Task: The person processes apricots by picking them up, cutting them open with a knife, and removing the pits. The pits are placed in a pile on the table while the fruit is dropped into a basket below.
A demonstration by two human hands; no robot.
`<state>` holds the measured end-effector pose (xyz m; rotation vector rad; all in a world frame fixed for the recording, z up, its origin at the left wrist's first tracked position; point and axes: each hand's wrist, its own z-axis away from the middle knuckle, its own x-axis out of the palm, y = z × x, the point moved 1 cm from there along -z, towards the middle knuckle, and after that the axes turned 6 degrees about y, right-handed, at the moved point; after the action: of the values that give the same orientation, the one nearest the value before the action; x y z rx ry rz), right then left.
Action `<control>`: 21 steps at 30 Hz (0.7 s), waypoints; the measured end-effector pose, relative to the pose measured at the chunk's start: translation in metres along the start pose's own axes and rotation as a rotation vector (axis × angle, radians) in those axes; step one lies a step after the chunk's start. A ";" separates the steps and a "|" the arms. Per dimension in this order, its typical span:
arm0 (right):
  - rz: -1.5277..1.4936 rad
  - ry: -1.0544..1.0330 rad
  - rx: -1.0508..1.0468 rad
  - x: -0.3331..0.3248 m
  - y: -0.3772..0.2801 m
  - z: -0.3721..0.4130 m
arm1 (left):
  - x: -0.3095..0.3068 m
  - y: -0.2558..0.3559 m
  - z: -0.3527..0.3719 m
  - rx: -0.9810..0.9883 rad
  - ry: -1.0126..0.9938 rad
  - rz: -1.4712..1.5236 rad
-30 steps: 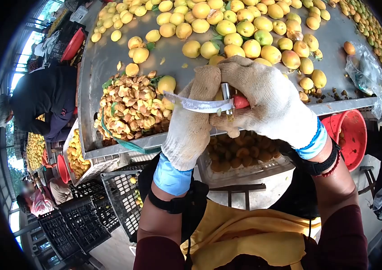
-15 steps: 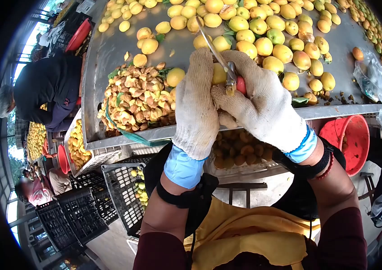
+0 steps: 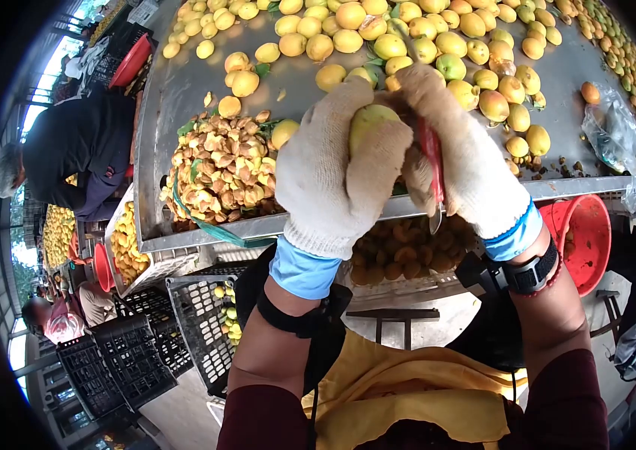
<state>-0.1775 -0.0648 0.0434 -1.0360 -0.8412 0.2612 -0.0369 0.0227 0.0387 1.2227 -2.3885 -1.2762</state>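
Observation:
Both my hands wear white knit gloves over blue cuffs, above the front edge of the metal table (image 3: 175,241). My left hand (image 3: 333,169) is closed round a yellow-green apricot (image 3: 372,124), which shows between thumb and fingers. Beside it, my right hand (image 3: 464,146) grips a knife by its red handle (image 3: 431,154). A thin metal end sticks out below that handle, and the blade points away over the fruit, partly hidden. Left of my left hand lies a heap of brown pit pieces with yellow flesh (image 3: 224,165).
Loose apricots (image 3: 449,66) cover the table's far part. A clear plastic bag (image 3: 614,135) hangs over the right edge. Below are a crate of fruit pieces (image 3: 408,255), a red bucket (image 3: 586,244) and a black crate (image 3: 202,322). A person in dark clothes (image 3: 82,154) bends at left.
My hands have moved apart slightly, and the apricot now shows in my left hand. The knife has turned from slanting left to nearly upright, its red handle now in view.

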 end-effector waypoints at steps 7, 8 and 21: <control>0.091 -0.030 -0.005 0.004 0.016 0.002 | -0.007 0.004 0.002 -0.020 -0.258 -0.147; 0.083 -0.042 0.069 0.005 0.013 0.004 | -0.009 0.004 0.002 -0.014 -0.253 -0.144; -0.078 0.259 -0.101 0.031 0.022 0.026 | -0.002 0.010 0.005 -0.033 -0.150 0.070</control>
<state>-0.1708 -0.0190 0.0461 -1.1013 -0.6636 0.0171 -0.0443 0.0303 0.0436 1.0590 -2.4777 -1.4261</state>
